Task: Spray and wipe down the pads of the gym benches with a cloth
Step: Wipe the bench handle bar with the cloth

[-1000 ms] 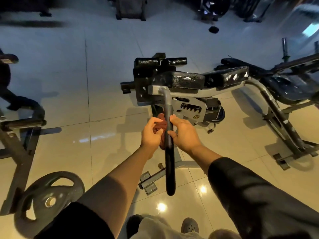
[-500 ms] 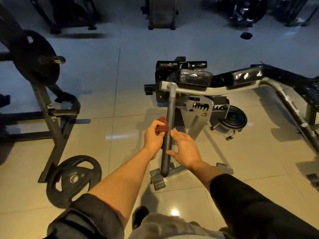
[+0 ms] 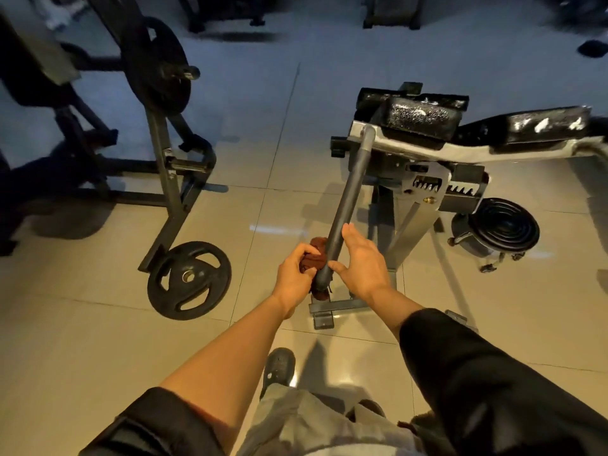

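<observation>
A grey handle bar (image 3: 348,199) slants from the bench frame down toward me. My left hand (image 3: 294,278) grips a dark red cloth (image 3: 315,256) bunched against the bar's near end. My right hand (image 3: 362,261) rests on the bar's right side with fingers nearly straight and the thumb under the tip. The black bench pads (image 3: 419,118) lie beyond, wet and glistening; a second pad (image 3: 546,125) extends right. No spray bottle is in view.
A weight rack (image 3: 164,166) with a mounted plate (image 3: 154,64) stands to the left, and a loose plate (image 3: 189,279) leans at its foot. Stacked black plates (image 3: 503,228) sit right of the bench frame. My shoe (image 3: 279,366) is on the tiled floor.
My hands and the cloth have slid down the bar to its near end. My head has turned left, bringing the weight rack into view.
</observation>
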The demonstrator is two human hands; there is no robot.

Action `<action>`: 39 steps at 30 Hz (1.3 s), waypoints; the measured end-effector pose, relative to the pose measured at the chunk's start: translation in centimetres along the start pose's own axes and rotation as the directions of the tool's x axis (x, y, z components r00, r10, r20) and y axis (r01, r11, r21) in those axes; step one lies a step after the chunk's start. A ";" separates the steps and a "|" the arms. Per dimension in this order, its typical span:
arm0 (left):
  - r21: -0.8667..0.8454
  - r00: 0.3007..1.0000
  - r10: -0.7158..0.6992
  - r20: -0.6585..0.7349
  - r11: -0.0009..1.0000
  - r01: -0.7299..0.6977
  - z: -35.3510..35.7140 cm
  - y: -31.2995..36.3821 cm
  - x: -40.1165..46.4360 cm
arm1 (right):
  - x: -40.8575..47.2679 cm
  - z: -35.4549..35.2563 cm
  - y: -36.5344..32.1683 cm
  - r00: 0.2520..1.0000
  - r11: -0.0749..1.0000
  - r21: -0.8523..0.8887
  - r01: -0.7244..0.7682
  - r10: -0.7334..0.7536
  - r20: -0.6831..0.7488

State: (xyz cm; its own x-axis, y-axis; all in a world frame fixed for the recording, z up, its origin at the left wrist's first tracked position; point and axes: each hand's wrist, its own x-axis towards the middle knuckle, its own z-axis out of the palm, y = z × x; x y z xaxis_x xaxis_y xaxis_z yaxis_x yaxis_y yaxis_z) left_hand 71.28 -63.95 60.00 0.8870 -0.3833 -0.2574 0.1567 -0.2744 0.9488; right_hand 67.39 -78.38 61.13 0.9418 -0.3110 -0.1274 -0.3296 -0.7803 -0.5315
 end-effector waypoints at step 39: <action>0.030 0.931 0.093 0.354 0.993 -0.110 1.5 11.5 9.1 | 6.1 -7.6 1.1 0.937 0.627 0.779 0.028 0.254 -0.239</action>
State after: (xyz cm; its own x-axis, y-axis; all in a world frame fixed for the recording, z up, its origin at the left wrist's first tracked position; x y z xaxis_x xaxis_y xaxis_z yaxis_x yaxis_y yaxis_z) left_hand 80.52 -71.88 68.32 0.6864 -0.6943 -0.2165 0.0451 -0.2564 0.9655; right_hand 72.24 -85.21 66.14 0.7833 -0.6193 -0.0545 -0.1286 -0.0755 -0.9888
